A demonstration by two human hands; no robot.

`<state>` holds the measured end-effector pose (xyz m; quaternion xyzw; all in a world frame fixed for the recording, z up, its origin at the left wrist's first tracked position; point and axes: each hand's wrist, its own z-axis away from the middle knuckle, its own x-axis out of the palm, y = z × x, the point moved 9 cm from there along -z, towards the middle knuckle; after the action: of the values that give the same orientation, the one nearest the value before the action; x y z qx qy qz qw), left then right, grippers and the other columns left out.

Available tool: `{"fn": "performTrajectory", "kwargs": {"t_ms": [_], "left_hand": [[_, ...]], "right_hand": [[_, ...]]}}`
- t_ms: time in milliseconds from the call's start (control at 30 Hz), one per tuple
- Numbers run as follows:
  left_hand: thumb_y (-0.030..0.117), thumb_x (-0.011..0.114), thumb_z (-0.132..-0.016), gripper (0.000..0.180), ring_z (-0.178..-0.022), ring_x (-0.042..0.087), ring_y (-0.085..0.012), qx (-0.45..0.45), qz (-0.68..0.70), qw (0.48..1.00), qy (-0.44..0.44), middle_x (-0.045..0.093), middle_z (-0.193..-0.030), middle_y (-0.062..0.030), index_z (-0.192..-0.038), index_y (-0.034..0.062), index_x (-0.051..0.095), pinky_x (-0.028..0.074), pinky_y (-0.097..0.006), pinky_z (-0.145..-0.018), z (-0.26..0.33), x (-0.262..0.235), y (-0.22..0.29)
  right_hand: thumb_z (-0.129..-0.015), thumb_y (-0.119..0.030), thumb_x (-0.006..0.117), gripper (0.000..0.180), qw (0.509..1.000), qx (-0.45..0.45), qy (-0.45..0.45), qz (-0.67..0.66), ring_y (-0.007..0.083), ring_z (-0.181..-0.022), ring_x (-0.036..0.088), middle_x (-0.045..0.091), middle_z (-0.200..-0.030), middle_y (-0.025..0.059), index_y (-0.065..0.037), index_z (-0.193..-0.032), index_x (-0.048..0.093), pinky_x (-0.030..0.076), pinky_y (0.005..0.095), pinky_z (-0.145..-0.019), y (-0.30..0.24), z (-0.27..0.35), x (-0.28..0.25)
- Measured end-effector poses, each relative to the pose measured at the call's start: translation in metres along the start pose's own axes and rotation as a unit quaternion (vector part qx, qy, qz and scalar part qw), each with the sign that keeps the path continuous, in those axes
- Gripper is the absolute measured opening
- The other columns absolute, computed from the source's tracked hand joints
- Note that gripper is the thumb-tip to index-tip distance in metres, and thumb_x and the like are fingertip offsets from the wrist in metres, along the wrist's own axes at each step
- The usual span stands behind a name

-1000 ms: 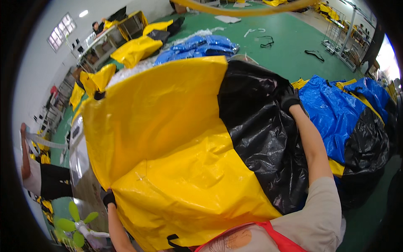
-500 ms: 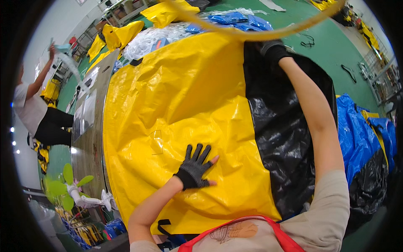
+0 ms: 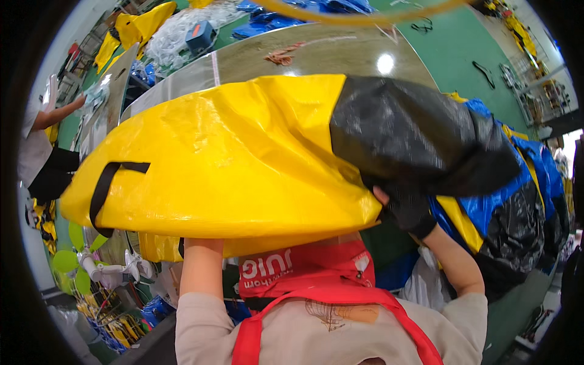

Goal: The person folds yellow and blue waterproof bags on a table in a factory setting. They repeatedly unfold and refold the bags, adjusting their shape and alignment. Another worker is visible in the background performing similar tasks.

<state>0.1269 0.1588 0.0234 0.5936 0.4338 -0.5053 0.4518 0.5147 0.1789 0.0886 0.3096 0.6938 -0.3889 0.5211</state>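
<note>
I hold up a large folded bag, its yellow part [image 3: 231, 158] to the left and its black part [image 3: 413, 134] to the right, with a black strap [image 3: 106, 185] at the left end. My right hand [image 3: 406, 208], in a black glove, grips the lower edge where black meets yellow. My left forearm [image 3: 201, 267] rises under the yellow part, and the hand itself is hidden behind the bag.
A long shiny table [image 3: 340, 52] lies beyond the bag. Blue, black and yellow bags [image 3: 517, 207] are heaped at the right. Another person [image 3: 36, 140] works at the far left. A green fan [image 3: 91, 264] stands at lower left. Green floor [image 3: 450, 42] stretches behind.
The bag was spread flat under both hands. Now it is folded over and raised toward me. My left hand has gone from on top of the yellow to underneath it.
</note>
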Motion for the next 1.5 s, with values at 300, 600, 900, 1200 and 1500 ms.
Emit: {"fn": "performTrajectory", "kwargs": {"t_ms": [300, 600, 900, 1200, 1500], "left_hand": [[0.049, 0.06, -0.079, 0.071, -0.136, 0.027, -0.0381, -0.023, 0.022, 0.999, 0.025, 0.033, -0.147, -0.0151, -0.14, 0.0165, 0.04, 0.013, -0.051, -0.112, -0.002, 0.031, 0.043], [0.037, 0.066, -0.081, 0.065, -0.134, 0.033, -0.0377, 0.088, 0.408, 0.887, -0.198, 0.039, -0.144, -0.0153, -0.138, 0.0158, 0.043, 0.016, -0.045, -0.113, 0.025, -0.082, 0.132], [0.061, 0.059, -0.075, 0.08, -0.137, 0.02, -0.044, 0.078, -0.008, 0.997, -0.017, 0.028, -0.149, -0.0202, -0.139, 0.0179, 0.042, 0.003, -0.062, -0.109, -0.049, 0.02, 0.113], [0.051, 0.047, -0.089, 0.069, -0.14, 0.019, -0.0358, -0.276, 0.015, 0.961, 0.012, 0.026, -0.15, -0.0193, -0.145, 0.0139, 0.032, 0.013, -0.047, -0.113, 0.167, 0.034, -0.152], [0.027, 0.058, -0.086, 0.057, -0.131, 0.035, -0.0406, -0.055, -0.063, 0.994, 0.063, 0.04, -0.14, -0.0232, -0.135, 0.0024, 0.043, 0.023, -0.048, -0.11, 0.032, -0.061, -0.049]], "right_hand": [[-0.095, -0.039, 0.047, 0.041, 0.98, -0.135, -0.03, 0.141, 0.0355, -0.122, 0.043, 0.048, -0.134, 0.0153, -0.018, -0.129, 0.053, 0.027, 0.0461, -0.107, -0.022, -0.016, 0.025], [-0.091, -0.054, 0.042, 0.068, 0.985, 0.075, -0.156, -0.017, 0.0397, -0.136, 0.018, 0.021, -0.151, 0.0178, -0.018, -0.147, 0.028, 0.005, 0.0543, -0.112, 0.017, -0.003, 0.081], [-0.077, -0.057, 0.062, 0.072, 0.982, -0.048, 0.058, 0.175, 0.0356, -0.126, 0.04, 0.046, -0.133, 0.0204, -0.016, -0.134, 0.048, 0.027, 0.0458, -0.107, 0.061, -0.135, -0.083], [-0.08, -0.064, 0.055, 0.079, 0.996, 0.048, 0.043, 0.059, 0.042, -0.14, 0.008, 0.021, -0.152, 0.0151, -0.024, -0.144, 0.033, 0.007, 0.0501, -0.115, 0.166, -0.121, 0.044], [-0.068, -0.053, 0.073, 0.074, 0.985, -0.091, 0.023, -0.144, 0.0391, -0.098, 0.06, 0.062, -0.106, 0.0208, -0.003, -0.12, 0.056, 0.048, 0.04, -0.085, 0.037, -0.067, -0.034]]}}
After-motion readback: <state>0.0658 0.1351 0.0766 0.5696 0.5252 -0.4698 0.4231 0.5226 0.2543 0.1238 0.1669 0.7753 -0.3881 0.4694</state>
